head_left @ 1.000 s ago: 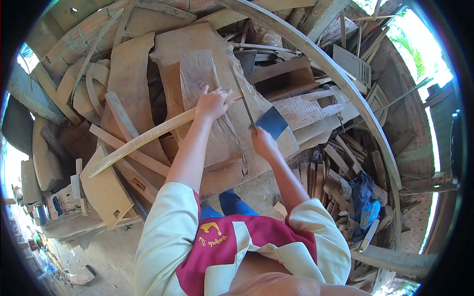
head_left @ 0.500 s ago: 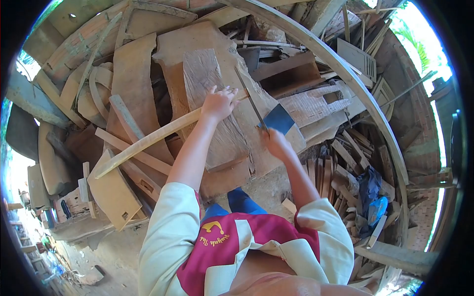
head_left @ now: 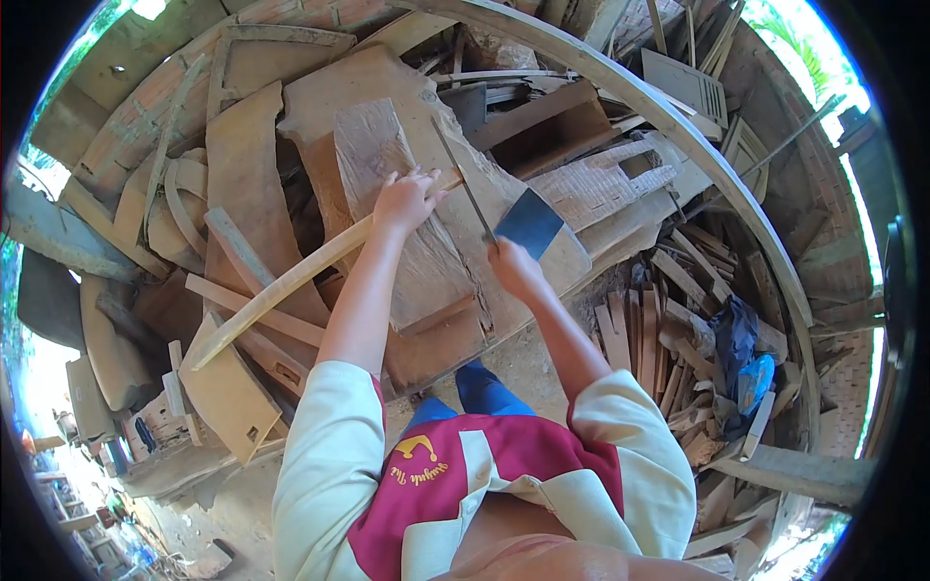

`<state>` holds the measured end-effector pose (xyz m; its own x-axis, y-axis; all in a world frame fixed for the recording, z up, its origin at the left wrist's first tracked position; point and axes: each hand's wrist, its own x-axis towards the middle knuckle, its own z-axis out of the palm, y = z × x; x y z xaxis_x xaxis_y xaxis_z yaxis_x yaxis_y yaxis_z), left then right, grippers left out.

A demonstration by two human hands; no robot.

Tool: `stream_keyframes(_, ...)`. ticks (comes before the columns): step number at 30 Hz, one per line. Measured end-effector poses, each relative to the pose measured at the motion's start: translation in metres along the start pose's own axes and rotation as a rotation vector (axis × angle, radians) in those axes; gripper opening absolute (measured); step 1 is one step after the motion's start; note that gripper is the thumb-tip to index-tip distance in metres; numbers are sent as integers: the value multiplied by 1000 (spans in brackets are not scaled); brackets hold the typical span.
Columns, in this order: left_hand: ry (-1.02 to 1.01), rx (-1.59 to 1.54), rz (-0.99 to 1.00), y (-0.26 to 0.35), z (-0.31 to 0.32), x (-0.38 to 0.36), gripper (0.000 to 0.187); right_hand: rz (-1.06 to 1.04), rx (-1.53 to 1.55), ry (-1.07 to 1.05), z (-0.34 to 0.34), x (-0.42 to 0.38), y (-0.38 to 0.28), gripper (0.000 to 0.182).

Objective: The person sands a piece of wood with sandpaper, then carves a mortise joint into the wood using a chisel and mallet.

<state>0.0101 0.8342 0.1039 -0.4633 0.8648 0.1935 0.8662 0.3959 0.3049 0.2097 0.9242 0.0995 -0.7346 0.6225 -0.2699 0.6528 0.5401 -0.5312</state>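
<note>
My left hand is closed over a long pale wooden strip, near its far end, holding it down across a thick weathered board. The strip slants back to the lower left, past my left forearm. In my right hand is the handle of a handsaw, its narrow dark blade seen nearly edge-on and pointing away from me. That blade crosses the strip's end, just right of my left fingers. Beside my right hand a dark square sheet lies on the broad, rough-edged wooden slab beneath everything.
Loose boards and panels crowd the left, among them a pale panel with a small hole. A long curved beam arches over the right side. Below it are stacked wood offcuts and dark plastic bags.
My right hand and the saw have slid slightly forward, away from me, across the strip. My left hand keeps its hold on the strip. The whole view has shifted a little.
</note>
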Motion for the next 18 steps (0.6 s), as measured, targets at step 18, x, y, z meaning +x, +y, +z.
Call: stream_keyframes(18, 97, -23, 48, -5, 4, 2, 40, 18, -40, -71, -20, 20, -14, 38)
